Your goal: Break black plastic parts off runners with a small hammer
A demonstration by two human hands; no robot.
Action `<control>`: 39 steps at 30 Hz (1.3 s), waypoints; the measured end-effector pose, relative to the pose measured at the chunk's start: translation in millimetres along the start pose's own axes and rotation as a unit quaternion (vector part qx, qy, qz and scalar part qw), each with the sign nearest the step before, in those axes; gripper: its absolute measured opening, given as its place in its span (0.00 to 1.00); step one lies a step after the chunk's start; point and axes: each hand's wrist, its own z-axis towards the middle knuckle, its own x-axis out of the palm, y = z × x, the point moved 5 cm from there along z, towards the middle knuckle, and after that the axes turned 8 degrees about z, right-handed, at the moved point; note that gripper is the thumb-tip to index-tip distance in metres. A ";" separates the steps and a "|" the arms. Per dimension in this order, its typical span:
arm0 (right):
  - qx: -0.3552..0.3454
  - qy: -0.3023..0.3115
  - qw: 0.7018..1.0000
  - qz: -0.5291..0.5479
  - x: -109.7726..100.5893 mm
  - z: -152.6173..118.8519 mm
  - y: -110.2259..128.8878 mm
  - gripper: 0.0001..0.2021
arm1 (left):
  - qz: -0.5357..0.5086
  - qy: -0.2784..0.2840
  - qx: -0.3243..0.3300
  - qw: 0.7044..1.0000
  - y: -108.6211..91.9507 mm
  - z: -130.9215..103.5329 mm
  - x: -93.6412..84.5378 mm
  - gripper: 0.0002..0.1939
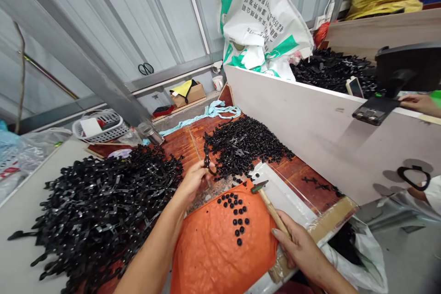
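My left hand [192,183] pinches a small black plastic part [206,161] and holds it upright over the wooden table [182,142]. My right hand [299,249] grips the wooden handle of a small hammer [267,202], whose dark head lies at the top edge of an orange padded mat [213,248]. Several small round black pieces [236,213] lie scattered on the mat. A big pile of black plastic strips [99,202] lies to the left, and a heap of smaller black parts [244,144] sits behind the mat.
A tall white board [310,119] walls off the right side; behind it another person's hand [418,102] rests near a black device [375,109]. A white-green sack [258,18], a white basket [99,126] and a light blue cloth [206,114] stand at the back.
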 end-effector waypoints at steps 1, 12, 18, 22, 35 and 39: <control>0.010 0.009 1.000 0.003 0.9 0.0 -2.5 0.28 | -0.025 0.018 0.001 1.000 0.3 -15.5 -2.0 0.17; 0.001 0.032 0.995 0.090 10.2 -2.9 7.1 0.18 | -0.032 0.104 0.020 0.994 4.8 -144.9 38.9 0.15; 0.006 0.176 0.979 0.098 51.4 -0.2 55.6 0.15 | 0.071 0.155 0.083 0.982 -21.1 -173.0 68.6 0.10; 0.049 0.191 0.976 0.096 63.5 2.4 50.7 0.13 | 0.082 0.112 0.104 0.985 -22.3 -175.8 57.7 0.07; -0.080 0.125 0.988 -0.052 75.5 -13.8 52.0 0.03 | -0.119 -0.001 -0.021 0.993 -1.7 -176.0 72.0 0.19; -0.083 0.155 0.983 -0.050 69.5 -20.3 48.6 0.02 | -0.086 0.027 -0.014 0.996 1.1 -176.3 67.4 0.19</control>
